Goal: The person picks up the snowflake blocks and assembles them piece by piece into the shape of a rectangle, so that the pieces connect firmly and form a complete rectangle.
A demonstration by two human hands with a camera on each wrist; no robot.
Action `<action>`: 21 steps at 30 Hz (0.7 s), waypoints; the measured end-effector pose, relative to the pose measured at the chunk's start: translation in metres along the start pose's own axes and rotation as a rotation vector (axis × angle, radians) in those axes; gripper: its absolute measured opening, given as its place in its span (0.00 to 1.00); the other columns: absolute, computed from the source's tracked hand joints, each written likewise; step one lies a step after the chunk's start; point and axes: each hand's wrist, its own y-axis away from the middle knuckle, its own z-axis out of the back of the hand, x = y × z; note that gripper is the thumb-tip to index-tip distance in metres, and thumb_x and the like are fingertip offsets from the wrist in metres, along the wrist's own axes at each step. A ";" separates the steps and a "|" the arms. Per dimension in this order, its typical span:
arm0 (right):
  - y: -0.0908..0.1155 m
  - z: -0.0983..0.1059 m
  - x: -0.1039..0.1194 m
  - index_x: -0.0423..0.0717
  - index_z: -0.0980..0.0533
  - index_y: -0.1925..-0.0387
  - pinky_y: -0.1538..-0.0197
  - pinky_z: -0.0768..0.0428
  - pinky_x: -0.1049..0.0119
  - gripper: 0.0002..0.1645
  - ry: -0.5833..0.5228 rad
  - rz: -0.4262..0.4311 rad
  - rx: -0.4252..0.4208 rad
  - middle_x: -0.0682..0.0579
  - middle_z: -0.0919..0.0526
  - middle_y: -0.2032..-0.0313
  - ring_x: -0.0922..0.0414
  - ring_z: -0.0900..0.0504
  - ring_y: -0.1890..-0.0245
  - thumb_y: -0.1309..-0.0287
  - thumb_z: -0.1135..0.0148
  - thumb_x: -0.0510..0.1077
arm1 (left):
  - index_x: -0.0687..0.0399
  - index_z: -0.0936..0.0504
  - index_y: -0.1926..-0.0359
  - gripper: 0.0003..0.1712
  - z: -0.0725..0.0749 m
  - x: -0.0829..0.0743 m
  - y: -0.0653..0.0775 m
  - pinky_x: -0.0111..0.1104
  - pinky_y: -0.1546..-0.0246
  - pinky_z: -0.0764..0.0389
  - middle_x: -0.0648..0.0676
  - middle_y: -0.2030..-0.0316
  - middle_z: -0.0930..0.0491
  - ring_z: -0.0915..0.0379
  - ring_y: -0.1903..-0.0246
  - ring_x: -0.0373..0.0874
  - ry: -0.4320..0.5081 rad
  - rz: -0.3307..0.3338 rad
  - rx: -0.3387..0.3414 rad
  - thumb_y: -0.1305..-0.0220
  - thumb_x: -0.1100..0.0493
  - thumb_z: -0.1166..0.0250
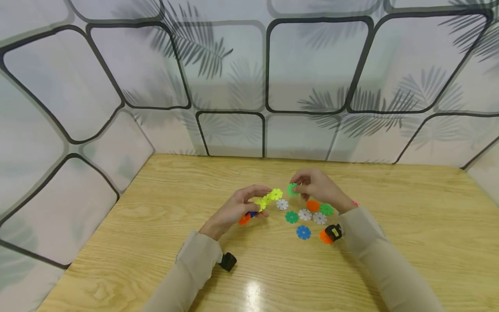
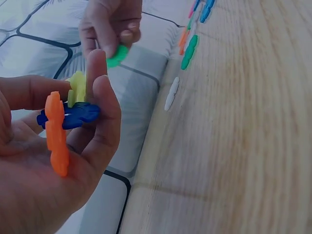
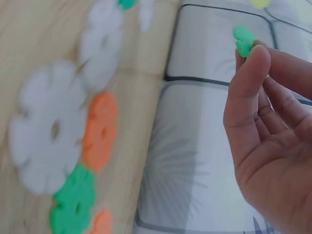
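Observation:
My left hand (image 1: pixel 234 209) holds a joined chain of notched plastic snowflake discs. Yellow discs (image 1: pixel 277 194) reach out from its fingertips toward the right. At the palm end, the left wrist view shows a blue disc (image 2: pixel 73 115) crossing an orange disc (image 2: pixel 57 139); the fingers partly hide the joins. Between thumb and fingertips my right hand (image 1: pixel 320 189) pinches a single green disc (image 1: pixel 292 190), raised above the table. A small gap separates this green disc from the yellow end of the chain. Below that gap a white disc (image 1: pixel 282 204) lies flat.
Loose discs lie on the wooden table (image 1: pixel 156 260) under the right forearm: a dark green one (image 1: pixel 291 217), a blue one (image 1: pixel 303 232), an orange one (image 1: pixel 312 205), and several others. Black wrist cameras (image 1: pixel 228 261) sit at both cuffs. A patterned curtain (image 1: pixel 234 86) surrounds the table's back and left.

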 end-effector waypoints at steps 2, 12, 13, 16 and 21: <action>0.002 0.000 0.002 0.28 0.21 0.58 0.68 0.15 0.57 0.06 -0.057 0.005 -0.014 0.41 0.18 0.70 0.46 0.19 0.74 0.36 0.37 0.28 | 0.61 0.31 0.30 0.29 0.000 0.001 0.000 0.41 0.51 0.18 0.63 0.35 0.32 0.16 0.58 0.50 -0.007 0.009 -0.008 0.30 0.75 0.52; 0.011 -0.011 0.009 0.27 0.22 0.61 0.63 0.14 0.56 0.03 -0.168 0.049 -0.014 0.35 0.18 0.68 0.48 0.17 0.71 0.34 0.39 0.28 | 0.62 0.26 0.34 0.25 -0.003 0.002 -0.002 0.35 0.61 0.19 0.64 0.37 0.32 0.22 0.63 0.48 -0.050 0.027 -0.034 0.29 0.71 0.50; 0.011 -0.012 0.009 0.27 0.22 0.60 0.63 0.14 0.56 0.04 -0.174 0.045 -0.014 0.35 0.18 0.68 0.48 0.17 0.71 0.34 0.39 0.28 | 0.62 0.26 0.34 0.23 -0.003 0.002 -0.002 0.34 0.62 0.20 0.63 0.38 0.31 0.22 0.66 0.48 -0.039 0.026 -0.030 0.28 0.70 0.50; 0.012 -0.015 0.008 0.26 0.22 0.60 0.64 0.14 0.57 0.04 -0.188 0.049 -0.007 0.35 0.18 0.69 0.49 0.17 0.72 0.35 0.39 0.28 | 0.64 0.25 0.35 0.20 -0.004 0.002 -0.002 0.32 0.64 0.21 0.62 0.38 0.29 0.25 0.68 0.45 -0.007 0.029 -0.019 0.25 0.67 0.47; 0.012 -0.020 0.008 0.24 0.23 0.61 0.64 0.13 0.52 0.04 -0.208 0.094 0.039 0.34 0.19 0.69 0.51 0.16 0.73 0.35 0.41 0.26 | 0.62 0.22 0.38 0.18 -0.003 0.003 -0.002 0.34 0.63 0.19 0.59 0.42 0.25 0.22 0.60 0.49 -0.039 0.042 -0.047 0.27 0.63 0.39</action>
